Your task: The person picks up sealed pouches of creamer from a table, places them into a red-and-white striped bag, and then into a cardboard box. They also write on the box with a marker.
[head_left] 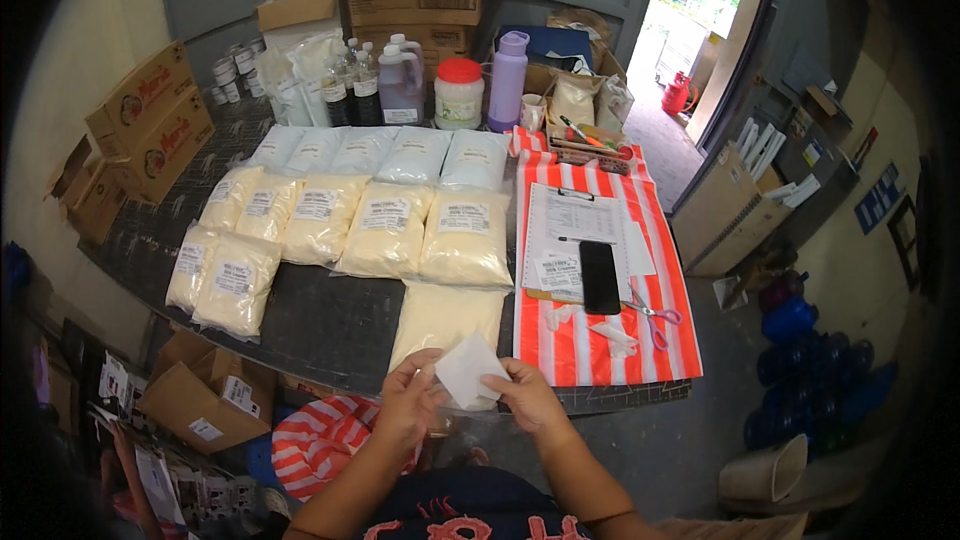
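Between my two hands is a small white paper label (466,368), blank on the side I see. My left hand (410,398) has its fingers closed at the label's left edge. The fingers of my right hand (528,396) pinch the label's right side. Just beyond and partly under the label lies a plastic bag of pale yellow powder (450,312), with no label showing on it. Past it, several similar labelled bags (385,225) lie in rows, and bags of white powder (415,155) lie behind them.
On a red-and-white striped sheet (660,340) at the right are a clipboard (540,202), a black phone (600,278), scissors (655,314) and crumpled paper scraps (614,340). Bottles, a purple flask (508,85) and a red-lidded jar (459,95) stand behind. Cardboard boxes (150,125) stand left.
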`<state>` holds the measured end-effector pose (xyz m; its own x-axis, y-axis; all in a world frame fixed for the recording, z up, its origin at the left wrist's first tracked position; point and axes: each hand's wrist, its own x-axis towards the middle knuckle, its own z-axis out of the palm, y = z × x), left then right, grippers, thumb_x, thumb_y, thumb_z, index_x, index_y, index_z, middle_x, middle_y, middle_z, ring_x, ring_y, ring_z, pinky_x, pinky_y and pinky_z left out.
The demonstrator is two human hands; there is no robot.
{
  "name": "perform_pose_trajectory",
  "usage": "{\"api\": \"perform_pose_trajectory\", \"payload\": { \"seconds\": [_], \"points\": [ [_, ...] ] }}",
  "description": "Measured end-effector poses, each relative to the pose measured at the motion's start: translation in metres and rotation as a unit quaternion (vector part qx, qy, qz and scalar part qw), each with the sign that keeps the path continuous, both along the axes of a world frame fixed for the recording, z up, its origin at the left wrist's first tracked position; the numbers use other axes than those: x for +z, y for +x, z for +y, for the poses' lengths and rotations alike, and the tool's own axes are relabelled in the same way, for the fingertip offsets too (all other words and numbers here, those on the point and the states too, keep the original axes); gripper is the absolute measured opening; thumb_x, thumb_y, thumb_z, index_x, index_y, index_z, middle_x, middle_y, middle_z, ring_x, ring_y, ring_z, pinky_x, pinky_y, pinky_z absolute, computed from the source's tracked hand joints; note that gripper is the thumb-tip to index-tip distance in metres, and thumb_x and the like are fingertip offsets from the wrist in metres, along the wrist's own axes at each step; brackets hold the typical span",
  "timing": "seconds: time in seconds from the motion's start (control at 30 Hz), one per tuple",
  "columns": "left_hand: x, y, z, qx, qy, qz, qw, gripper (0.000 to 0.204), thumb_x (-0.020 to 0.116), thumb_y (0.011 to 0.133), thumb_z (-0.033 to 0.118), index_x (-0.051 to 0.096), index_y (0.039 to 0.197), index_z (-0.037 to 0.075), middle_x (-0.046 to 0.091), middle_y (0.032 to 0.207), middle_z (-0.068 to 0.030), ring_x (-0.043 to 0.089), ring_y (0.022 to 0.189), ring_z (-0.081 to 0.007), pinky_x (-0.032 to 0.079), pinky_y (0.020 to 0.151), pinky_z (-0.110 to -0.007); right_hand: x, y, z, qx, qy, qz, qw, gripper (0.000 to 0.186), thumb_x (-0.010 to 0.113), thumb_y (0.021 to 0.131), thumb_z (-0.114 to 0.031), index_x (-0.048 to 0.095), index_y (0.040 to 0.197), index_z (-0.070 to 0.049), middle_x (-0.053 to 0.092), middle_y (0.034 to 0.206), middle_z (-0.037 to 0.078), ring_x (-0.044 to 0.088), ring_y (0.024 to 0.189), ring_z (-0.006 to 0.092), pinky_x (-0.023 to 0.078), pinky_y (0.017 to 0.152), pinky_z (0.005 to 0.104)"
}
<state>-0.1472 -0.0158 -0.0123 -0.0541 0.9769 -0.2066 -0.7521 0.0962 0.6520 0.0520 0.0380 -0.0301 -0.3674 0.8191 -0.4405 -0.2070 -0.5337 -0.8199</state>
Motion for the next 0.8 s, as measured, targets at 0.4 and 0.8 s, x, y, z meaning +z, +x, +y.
{"api": "perform_pose_trajectory", "payload": {
  "seconds": [0.4,0.8],
  "points": [
    [0.0,-0.042,-0.001,0.127,-0.029,-0.038,0.991,0.017,0.065,0.098,0.02,0.062,0.108,0.006,0.068,0.11,-0.0105,0.068,0.104,-0.0246,0.059,0.093,-0.045,-0.009,0.12,0.043,-0.394,0.043,0.293,0.87,0.014,0.061,0.096,-0.017,0.048,0.089,-0.015,0.047,0.071,0.001,0.044,0.056,0.0147,0.043,0.051,0.0323],
    [-0.001,-0.054,-0.008,0.162,-0.022,-0.06,0.985,0.012,0.063,0.1,0.017,0.063,0.107,0.007,0.069,0.112,-0.0093,0.068,0.102,-0.0218,0.061,0.087,-0.041,0.017,0.148,0.064,-0.408,0.206,0.006,0.89,0.028,0.061,0.103,-0.026,0.051,0.081,-0.012,0.046,0.065,-0.002,0.044,0.05,0.0089,0.042,0.045,0.023]
  ]
}}
